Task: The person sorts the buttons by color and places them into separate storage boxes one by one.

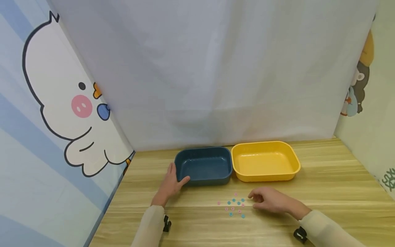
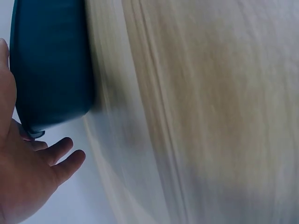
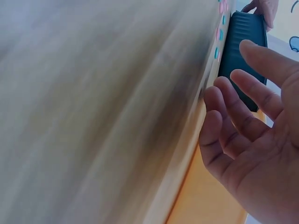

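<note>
A dark blue tray (image 1: 203,168) stands at the back of the table, its corner flanked by my left hand (image 1: 170,184). The fingers lie fairly straight along the tray's left side, the thumb spread across its front corner. In the left wrist view, the tray's wall (image 2: 53,60) is beside the fingers (image 2: 60,151). My right hand (image 1: 271,200) hovers with loosely curled fingers and holds nothing. Just left of it, several small pink discs (image 1: 232,208) and light blue discs (image 1: 230,214), like buttons, lie scattered on the wood. Their exact kind is too small to tell.
A yellow tray (image 1: 265,177) stands right beside the dark blue one. Behind both hangs a pale curtain (image 1: 197,75). Printed cartoon panels flank the wooden table (image 1: 191,223) on either side. A black strap piece (image 1: 300,235) is at the right wrist.
</note>
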Tool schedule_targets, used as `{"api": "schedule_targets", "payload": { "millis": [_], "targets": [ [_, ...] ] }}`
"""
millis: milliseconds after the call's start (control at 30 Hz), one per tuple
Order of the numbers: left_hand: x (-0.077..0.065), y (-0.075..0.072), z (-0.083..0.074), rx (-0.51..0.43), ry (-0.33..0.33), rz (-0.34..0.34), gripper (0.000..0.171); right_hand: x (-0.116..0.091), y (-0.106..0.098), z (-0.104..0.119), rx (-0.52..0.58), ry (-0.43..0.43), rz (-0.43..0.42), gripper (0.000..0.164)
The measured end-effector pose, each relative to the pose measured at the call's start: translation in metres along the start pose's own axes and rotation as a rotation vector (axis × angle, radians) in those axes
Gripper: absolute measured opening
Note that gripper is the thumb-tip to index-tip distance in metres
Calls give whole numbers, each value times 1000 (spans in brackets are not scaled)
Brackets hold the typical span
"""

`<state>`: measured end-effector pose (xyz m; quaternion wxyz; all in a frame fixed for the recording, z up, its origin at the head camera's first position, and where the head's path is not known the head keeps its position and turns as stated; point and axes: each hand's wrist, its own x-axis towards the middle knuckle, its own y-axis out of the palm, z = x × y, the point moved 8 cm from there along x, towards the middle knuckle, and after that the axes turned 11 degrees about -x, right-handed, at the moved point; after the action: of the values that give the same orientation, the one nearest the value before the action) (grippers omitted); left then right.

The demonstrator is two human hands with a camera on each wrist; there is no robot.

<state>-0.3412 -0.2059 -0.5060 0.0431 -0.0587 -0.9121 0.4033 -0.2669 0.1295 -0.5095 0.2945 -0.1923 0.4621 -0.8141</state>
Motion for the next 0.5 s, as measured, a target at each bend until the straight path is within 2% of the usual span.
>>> {"api": "schedule_targets", "payload": {
  "millis": [167,500],
  "targets": [
    [2,6,5,-32,-10,17,96,9,6,2,21,2,18,20],
    [0,7,4,-74,-18,61,103,21,13,14,39,-68,37,9]
  ]
}}
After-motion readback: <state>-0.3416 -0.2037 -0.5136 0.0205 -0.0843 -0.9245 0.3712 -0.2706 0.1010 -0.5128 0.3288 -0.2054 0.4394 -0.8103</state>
